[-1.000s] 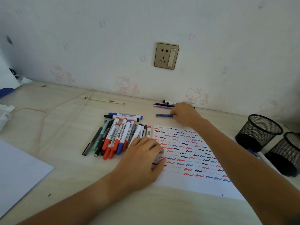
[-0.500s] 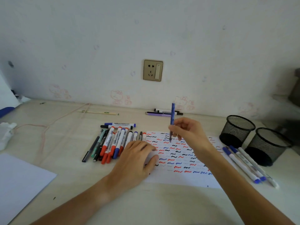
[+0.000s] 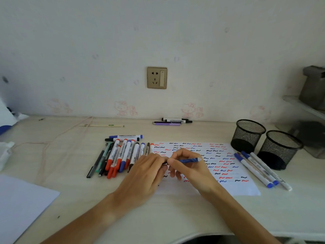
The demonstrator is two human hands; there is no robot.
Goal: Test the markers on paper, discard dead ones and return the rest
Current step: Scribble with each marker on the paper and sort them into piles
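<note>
Both hands now meet over the scribbled paper (image 3: 233, 173): right hand (image 3: 191, 166) has brought the blue pen (image 3: 190, 160) down level, left hand (image 3: 146, 175) pinching its tip end, likely uncapping for testing.

Desk (image 3: 73, 155): pale wood-grain laminate, looking smooth and matt. Paper (image 3: 246, 188) at centre: thin white sheet, matt, lying flat under ink squiggles. Marker pile (image 3: 121, 155) at 9 o'clock of the sheet: smooth plastic barrels, showing a slight gloss. Blue pen (image 3: 189, 160): glossy plastic. Two pen cups (image 3: 248, 136) at 2 o'clock: black wire mesh, looking like metal, matt. Socket plate (image 3: 157, 77) at 12 o'clock: brushed gold-toned finish, giving a soft sheen. Wall (image 3: 228, 50): matt wallpaper, faintly printed. Cord (image 3: 52, 141) at 10 o'clock: pale, looking like twisted fibre.
</note>
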